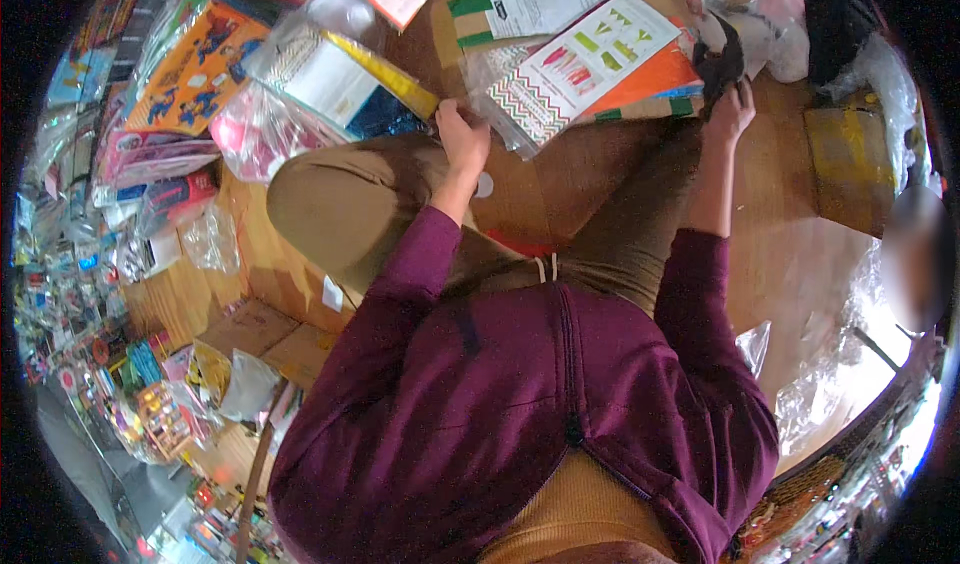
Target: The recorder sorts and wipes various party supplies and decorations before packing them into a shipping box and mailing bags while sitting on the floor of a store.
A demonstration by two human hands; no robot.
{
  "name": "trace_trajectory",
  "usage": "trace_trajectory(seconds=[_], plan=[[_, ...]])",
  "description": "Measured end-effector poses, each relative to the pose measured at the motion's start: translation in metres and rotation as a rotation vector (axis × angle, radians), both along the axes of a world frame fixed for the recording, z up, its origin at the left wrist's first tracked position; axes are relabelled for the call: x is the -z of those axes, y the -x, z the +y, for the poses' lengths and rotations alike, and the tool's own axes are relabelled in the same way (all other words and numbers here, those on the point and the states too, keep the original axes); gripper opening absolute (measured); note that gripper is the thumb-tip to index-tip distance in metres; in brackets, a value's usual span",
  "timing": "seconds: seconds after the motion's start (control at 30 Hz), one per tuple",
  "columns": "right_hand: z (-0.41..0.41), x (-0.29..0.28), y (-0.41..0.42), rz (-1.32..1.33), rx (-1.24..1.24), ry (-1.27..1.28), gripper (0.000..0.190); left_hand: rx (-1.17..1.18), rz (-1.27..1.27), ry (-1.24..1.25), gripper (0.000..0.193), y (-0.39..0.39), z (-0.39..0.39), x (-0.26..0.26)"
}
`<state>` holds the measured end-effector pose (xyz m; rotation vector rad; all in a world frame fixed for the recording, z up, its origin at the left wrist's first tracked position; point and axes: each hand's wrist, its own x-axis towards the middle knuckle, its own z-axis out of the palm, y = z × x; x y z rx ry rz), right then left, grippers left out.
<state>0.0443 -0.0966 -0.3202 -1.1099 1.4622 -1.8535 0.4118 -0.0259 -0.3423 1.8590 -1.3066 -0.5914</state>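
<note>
My left hand (463, 144) is beside the corner of a clear packet (409, 87) with a yellow strip and touches the edge of a second clear packet (517, 140). Whether the fingers pinch either one is unclear. That second packet holds a white printed card (606, 50) with green and red pictures, a zigzag-patterned part and an orange sheet (649, 80). It rests on a cardboard box (469, 12) banded with green tape. At the box's right side, my right hand (729, 112) has bent fingers against a dark item (720, 57), whose kind I cannot make out.
An orange printed packet (196, 68) and a pink item in clear plastic (259, 132) lie at the left. Cardboard (262, 335) and small goods are below them. At the right are a yellow-taped box (851, 162), clear plastic film (817, 421) and a person with a blurred face (919, 260).
</note>
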Motion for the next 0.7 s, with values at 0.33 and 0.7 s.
trace_trajectory(seconds=[0.33, 0.7], plan=[[0.066, 0.018, -0.171, 0.922, -0.372, -0.098, 0.015, -0.189, 0.769, -0.171, 0.008, 0.002, 0.027, 0.026], [0.05, 0.034, -0.251, 1.269, -0.782, 0.01, 0.04, -0.161, 0.459, -0.071, 0.007, 0.003, 0.011, 0.012]])
